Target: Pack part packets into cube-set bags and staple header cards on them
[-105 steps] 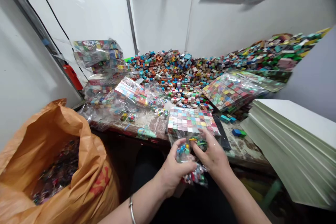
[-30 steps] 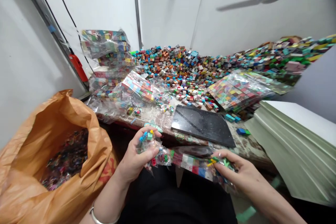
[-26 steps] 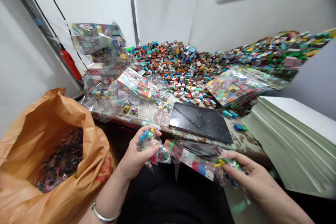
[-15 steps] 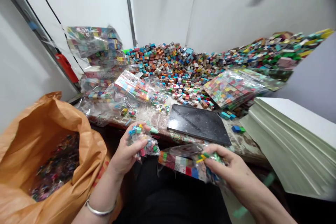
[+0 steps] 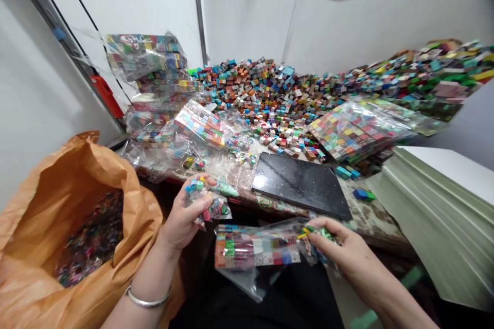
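My left hand [image 5: 184,216] is closed round a small clear packet of tiny coloured pieces [image 5: 208,200], held just in front of the table edge. My right hand [image 5: 339,257] pinches the right end of a clear plastic bag packed with a flat sheet of coloured cubes [image 5: 254,247], along with a second small packet of tiny pieces [image 5: 314,234]. The bag hangs level over my lap, below the table. A black slab [image 5: 301,185] lies bare on the table in front of me.
A big orange sack [image 5: 57,226] of small coloured pieces stands open at my left. Loose coloured cubes [image 5: 270,92] heap across the back of the table, with filled bags [image 5: 351,131] and stacked packs [image 5: 150,67]. Pale green boards [image 5: 440,216] are stacked at right.
The bag of cubes came off the black slab and down to my lap. My hands drew apart; the left one carries one small packet away from the bag toward the left.
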Tool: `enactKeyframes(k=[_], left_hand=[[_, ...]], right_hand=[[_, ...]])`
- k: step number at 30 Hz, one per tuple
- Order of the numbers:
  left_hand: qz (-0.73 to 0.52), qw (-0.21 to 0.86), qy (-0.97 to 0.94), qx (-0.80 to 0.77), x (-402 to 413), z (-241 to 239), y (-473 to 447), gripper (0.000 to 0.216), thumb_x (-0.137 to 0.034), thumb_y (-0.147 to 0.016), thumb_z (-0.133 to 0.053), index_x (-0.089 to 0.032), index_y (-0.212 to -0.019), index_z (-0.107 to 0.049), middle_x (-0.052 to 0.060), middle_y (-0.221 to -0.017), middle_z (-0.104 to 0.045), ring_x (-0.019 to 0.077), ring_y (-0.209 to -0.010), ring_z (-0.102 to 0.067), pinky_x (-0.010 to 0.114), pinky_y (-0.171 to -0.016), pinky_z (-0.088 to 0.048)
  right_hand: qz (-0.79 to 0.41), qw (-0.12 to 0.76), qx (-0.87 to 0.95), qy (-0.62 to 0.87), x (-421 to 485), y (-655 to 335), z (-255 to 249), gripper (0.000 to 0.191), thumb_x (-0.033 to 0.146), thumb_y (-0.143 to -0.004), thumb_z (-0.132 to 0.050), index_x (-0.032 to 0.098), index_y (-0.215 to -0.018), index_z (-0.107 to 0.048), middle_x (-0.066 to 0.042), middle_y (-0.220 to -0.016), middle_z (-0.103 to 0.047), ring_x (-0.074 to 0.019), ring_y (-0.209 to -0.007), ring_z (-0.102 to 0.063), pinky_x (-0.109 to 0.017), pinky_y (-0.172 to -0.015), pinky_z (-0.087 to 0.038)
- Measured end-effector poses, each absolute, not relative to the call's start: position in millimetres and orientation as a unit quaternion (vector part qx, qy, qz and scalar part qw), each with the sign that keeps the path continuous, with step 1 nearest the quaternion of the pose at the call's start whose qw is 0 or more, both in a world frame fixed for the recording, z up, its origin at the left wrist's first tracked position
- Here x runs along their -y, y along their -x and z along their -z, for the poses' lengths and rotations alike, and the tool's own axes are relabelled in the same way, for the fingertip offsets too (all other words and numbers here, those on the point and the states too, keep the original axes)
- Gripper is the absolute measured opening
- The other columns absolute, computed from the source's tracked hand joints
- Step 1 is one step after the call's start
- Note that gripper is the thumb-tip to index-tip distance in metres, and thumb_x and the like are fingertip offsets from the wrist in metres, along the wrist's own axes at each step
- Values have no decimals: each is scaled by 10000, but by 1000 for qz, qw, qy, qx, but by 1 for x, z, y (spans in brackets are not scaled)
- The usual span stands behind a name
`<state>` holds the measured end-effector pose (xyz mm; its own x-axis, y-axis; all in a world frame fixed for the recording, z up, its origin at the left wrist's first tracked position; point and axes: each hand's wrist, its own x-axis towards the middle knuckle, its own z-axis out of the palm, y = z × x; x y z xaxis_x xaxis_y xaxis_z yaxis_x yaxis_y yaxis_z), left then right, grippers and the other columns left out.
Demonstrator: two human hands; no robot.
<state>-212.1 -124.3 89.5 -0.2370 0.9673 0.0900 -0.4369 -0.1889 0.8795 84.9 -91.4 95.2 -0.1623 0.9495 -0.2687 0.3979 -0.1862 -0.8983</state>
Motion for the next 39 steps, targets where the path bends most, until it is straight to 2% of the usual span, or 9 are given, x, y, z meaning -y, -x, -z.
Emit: enactKeyframes(k=[4, 7, 11, 16, 21, 26, 32, 35, 39], left_hand=[[-669, 526, -366, -378, 120, -92, 203, 356, -137, -687, -642, -226, -1014, -534, 10, -997, -533, 108, -708, -554, 216, -616, -491], [-654, 543, -394, -350, 120, -108, 197, 392, -139, -676, -649, -228, -1035, -519, 31, -1016, -529, 119, -721, -555, 223, -619, -488], [-567, 596, -474, -313, 125, -125, 179, 412, -144, -654, -663, -208, -1033, -513, 56, -998, -547, 135, -725, -550, 234, -624, -467], [-438, 680, -491, -324, 135, -114, 142, 376, -102, -630, -661, -172, -980, -545, 17, -833, -561, 86, -671, -491, 191, -624, -403], [-391, 669, -484, -407, 136, -103, 131, 413, -97, -625, -639, -180, -1020, -551, -36, -678, -497, 56, -556, -402, 173, -528, -333], [-402, 643, -454, -468, 128, -101, 141, 398, -148, -646, -640, -188, -1029, -537, -31, -695, -521, 67, -555, -430, 188, -544, -356], [-478, 600, -434, -473, 115, -98, 154, 393, -183, -656, -663, -197, -1029, -538, 4, -831, -596, 122, -696, -534, 214, -638, -409], [-511, 581, -420, -474, 111, -95, 161, 397, -208, -660, -675, -190, -1035, -545, 33, -900, -613, 152, -749, -564, 240, -667, -432], [-549, 565, -392, -474, 108, -96, 167, 384, -204, -644, -694, -193, -1004, -564, 66, -1041, -602, 187, -830, -578, 263, -695, -454]], right_hand=[[-446, 252, 574, 639, 104, -95, -93, 354, 496, -654, -617, 219, -872, -592, 0, -768, -637, -159, -668, -564, -204, -553, -422], [-451, 242, 571, 642, 108, -97, -107, 398, 534, -650, -601, 219, -893, -591, 2, -715, -639, -149, -597, -563, -196, -498, -413], [-425, 244, 583, 648, 99, -95, -115, 436, 545, -658, -585, 215, -943, -579, -6, -687, -642, -154, -579, -565, -205, -485, -409], [-369, 255, 609, 654, 86, -97, -105, 403, 517, -663, -574, 188, -896, -581, -30, -733, -658, -182, -643, -589, -233, -535, -440], [-255, 210, 730, 599, 77, -99, -104, 255, 435, -731, -509, 211, -851, -542, -10, -708, -618, -183, -652, -580, -257, -543, -439], [-141, 195, 823, 514, 61, -98, -106, 132, 314, -739, -481, 214, -816, -522, -39, -916, -583, -187, -836, -569, -299, -736, -446], [-109, 153, 845, 501, 36, -99, -104, 131, 289, -733, -475, 203, -799, -549, -102, -1132, -513, -228, -984, -546, -365, -845, -426], [-98, 139, 852, 494, 24, -103, -104, 137, 292, -725, -487, 197, -783, -568, -121, -1206, -481, -250, -1031, -532, -381, -856, -421], [-79, 142, 852, 497, 19, -105, -118, 145, 307, -716, -500, 208, -790, -576, -104, -1295, -426, -261, -995, -556, -377, -780, -452]])
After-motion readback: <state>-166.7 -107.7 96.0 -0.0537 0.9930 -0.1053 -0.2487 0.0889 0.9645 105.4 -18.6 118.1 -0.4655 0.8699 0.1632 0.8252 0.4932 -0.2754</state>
